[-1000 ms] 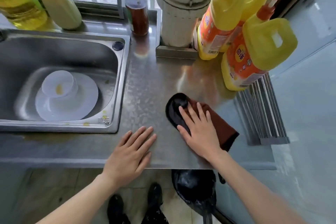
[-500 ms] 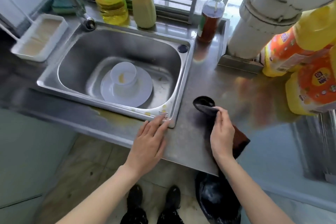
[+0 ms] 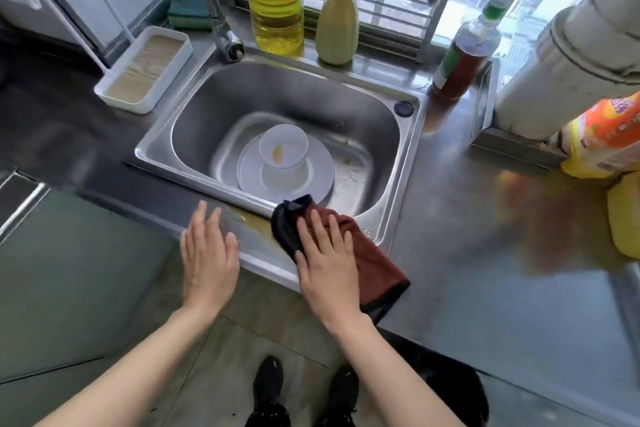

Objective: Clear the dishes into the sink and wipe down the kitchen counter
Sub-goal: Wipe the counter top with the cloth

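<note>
- Right hand (image 3: 325, 267), fingers straight, presses a soft brown cloth (image 3: 377, 270) flat on the steel sink's (image 3: 363, 135) front rim.
- Left hand (image 3: 207, 253), fingers straight, at the steel table (image 3: 485, 253) edge.
- Round white plate (image 3: 252, 177), cup (image 3: 284, 149) atop, in the basin.

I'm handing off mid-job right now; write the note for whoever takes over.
Left hand: open, fingers straight, at the counter's front edge, holding nothing.
Right hand: flat, pressing the brown cloth on the sink's front rim.
Done: bowl sits on plate inside the sink.
Left: wipe the yellow smear beside the cloth, then the rest of the counter.
</note>
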`<state>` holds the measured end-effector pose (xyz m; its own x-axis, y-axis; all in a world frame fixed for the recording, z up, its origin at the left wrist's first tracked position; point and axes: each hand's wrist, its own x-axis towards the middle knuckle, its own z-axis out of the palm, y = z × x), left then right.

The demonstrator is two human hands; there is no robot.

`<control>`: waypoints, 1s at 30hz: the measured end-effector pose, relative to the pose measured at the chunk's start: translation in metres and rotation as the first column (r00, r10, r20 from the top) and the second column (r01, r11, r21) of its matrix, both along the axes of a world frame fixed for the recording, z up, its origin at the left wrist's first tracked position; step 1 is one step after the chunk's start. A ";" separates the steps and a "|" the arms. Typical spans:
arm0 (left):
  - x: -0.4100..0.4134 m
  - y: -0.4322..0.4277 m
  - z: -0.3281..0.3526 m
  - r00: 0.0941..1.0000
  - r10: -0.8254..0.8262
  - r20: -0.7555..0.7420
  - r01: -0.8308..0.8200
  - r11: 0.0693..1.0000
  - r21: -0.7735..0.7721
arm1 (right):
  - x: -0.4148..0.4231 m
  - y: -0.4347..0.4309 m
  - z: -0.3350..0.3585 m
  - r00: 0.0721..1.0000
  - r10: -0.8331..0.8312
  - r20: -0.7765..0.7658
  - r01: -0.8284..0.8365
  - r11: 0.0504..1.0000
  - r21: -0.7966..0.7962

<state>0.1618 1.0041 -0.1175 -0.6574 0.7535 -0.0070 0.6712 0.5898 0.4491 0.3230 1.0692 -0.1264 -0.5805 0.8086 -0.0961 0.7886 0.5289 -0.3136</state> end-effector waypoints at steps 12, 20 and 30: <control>0.166 0.070 0.010 0.988 0.062 0.141 -0.034 0.981 -0.193 | 0.114 0.079 0.006 0.941 -0.339 0.020 0.339 0.938 -0.073; 0.055 0.058 -0.028 0.985 -0.089 -0.145 0.053 0.971 -0.233 | 0.108 0.079 -0.014 0.974 -0.216 0.059 0.215 0.976 0.028; 0.145 0.041 -0.018 0.981 -0.109 -0.164 0.073 0.975 -0.209 | 0.106 0.079 -0.008 0.970 -0.232 -0.072 0.231 0.973 -0.026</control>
